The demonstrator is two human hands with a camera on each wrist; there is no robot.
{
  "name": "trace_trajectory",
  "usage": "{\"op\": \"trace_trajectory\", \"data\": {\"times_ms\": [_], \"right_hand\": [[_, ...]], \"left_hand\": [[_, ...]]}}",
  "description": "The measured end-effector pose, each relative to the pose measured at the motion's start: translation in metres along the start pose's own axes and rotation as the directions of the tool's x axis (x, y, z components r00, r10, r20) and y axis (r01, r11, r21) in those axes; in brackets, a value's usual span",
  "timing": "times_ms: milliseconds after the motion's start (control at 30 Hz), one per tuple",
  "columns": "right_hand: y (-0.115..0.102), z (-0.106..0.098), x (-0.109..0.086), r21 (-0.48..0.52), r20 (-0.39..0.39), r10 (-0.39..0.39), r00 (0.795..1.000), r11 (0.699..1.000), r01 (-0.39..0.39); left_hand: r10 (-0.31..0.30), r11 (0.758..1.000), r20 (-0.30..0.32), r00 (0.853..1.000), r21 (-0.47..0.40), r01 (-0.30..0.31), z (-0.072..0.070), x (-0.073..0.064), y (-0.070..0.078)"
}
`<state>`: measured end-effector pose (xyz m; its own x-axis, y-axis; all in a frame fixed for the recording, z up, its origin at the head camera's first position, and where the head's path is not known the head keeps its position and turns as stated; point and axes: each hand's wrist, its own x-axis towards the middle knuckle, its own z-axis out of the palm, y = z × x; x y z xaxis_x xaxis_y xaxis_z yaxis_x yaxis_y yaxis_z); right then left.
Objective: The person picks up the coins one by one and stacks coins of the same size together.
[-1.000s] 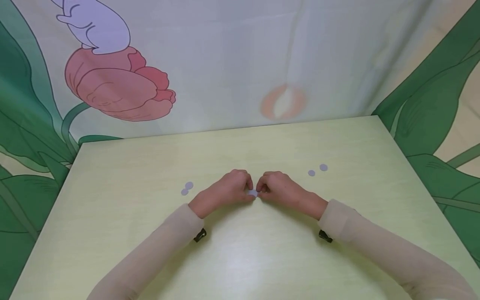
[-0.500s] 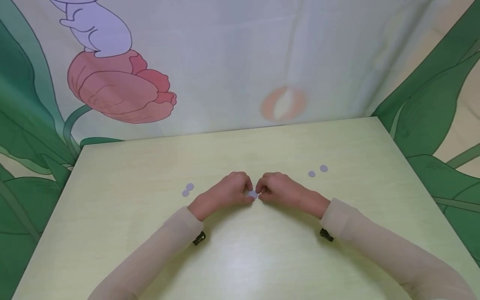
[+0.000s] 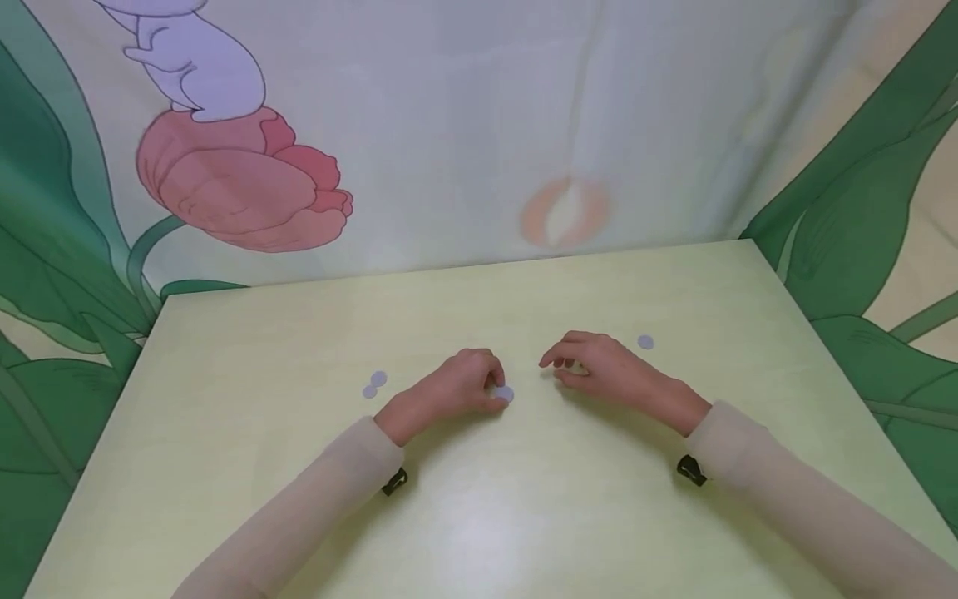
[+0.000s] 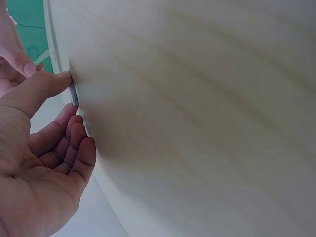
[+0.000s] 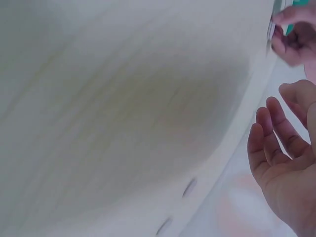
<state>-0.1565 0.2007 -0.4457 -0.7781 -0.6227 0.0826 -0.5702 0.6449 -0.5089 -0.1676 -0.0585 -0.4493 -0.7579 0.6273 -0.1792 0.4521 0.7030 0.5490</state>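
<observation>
In the head view my left hand (image 3: 460, 384) is at the middle of the table, thumb and index finger on either side of a small pale lilac disc (image 3: 505, 393). The left wrist view shows this disc (image 4: 74, 93) edge-on between thumb and fingertip; the fingers partly cover it. My right hand (image 3: 599, 363) is to the right, apart from the disc, fingers loosely extended and holding nothing. Beyond it lies another lilac disc (image 3: 645, 342). Two discs show in the right wrist view, a nearer one (image 5: 189, 187) and a lower one (image 5: 164, 226).
To the left of the left hand, a larger disc (image 3: 378, 378) and a smaller disc (image 3: 370, 391) lie touching on the pale wooden table (image 3: 299, 333). Behind the table hangs a printed curtain (image 3: 449, 125). A black clip (image 3: 691, 470) shows below the right cuff.
My right hand has left the central disc and moved right, its fingers opening out. It now hides the smaller disc on the right in the head view. The left hand stays on the central disc.
</observation>
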Motion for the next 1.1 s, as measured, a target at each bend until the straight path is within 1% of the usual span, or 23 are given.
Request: {"op": "trace_trajectory", "data": {"times_ms": [133,200,233,367,467,567,700,867,1100], "right_hand": [[0.011,-0.013,-0.014,-0.053,-0.041,0.007,0.999,0.999,-0.009],[0.017,-0.025,-0.021,-0.073,-0.049,0.015,0.999,0.997,-0.019],[0.022,-0.031,-0.024,-0.086,-0.053,0.021,0.998,0.996,-0.026],[0.043,-0.056,-0.037,-0.120,-0.047,0.088,0.995,0.988,-0.093],[0.061,-0.071,-0.048,-0.139,-0.054,0.131,0.990,0.981,-0.137],[0.074,-0.081,-0.055,-0.134,-0.071,0.153,0.986,0.978,-0.162],[0.087,-0.084,-0.059,-0.080,-0.066,0.188,0.980,0.978,-0.193],[0.099,-0.076,-0.063,-0.014,-0.026,0.246,0.969,0.969,-0.246],[0.099,-0.073,-0.061,0.006,-0.046,0.250,0.967,0.968,-0.250]], "left_hand": [[0.065,0.998,0.007,0.998,0.026,-0.066,0.005,-0.001,-0.001],[0.082,0.996,0.000,0.997,0.037,-0.082,0.006,-0.001,-0.001],[0.085,0.996,-0.007,0.996,0.038,-0.085,0.005,-0.002,-0.001],[0.084,0.996,-0.023,0.996,0.045,-0.083,0.003,-0.004,-0.001],[0.095,0.995,-0.020,0.995,0.043,-0.094,0.002,-0.003,-0.001],[0.093,0.995,-0.021,0.995,0.039,-0.092,0.002,-0.001,-0.001],[0.068,0.997,-0.022,0.997,0.038,-0.067,0.002,0.000,-0.003],[0.064,0.998,-0.006,0.998,0.022,-0.064,0.004,-0.001,-0.002],[0.076,0.997,-0.017,0.997,0.025,-0.076,0.001,0.000,0.000]]}}
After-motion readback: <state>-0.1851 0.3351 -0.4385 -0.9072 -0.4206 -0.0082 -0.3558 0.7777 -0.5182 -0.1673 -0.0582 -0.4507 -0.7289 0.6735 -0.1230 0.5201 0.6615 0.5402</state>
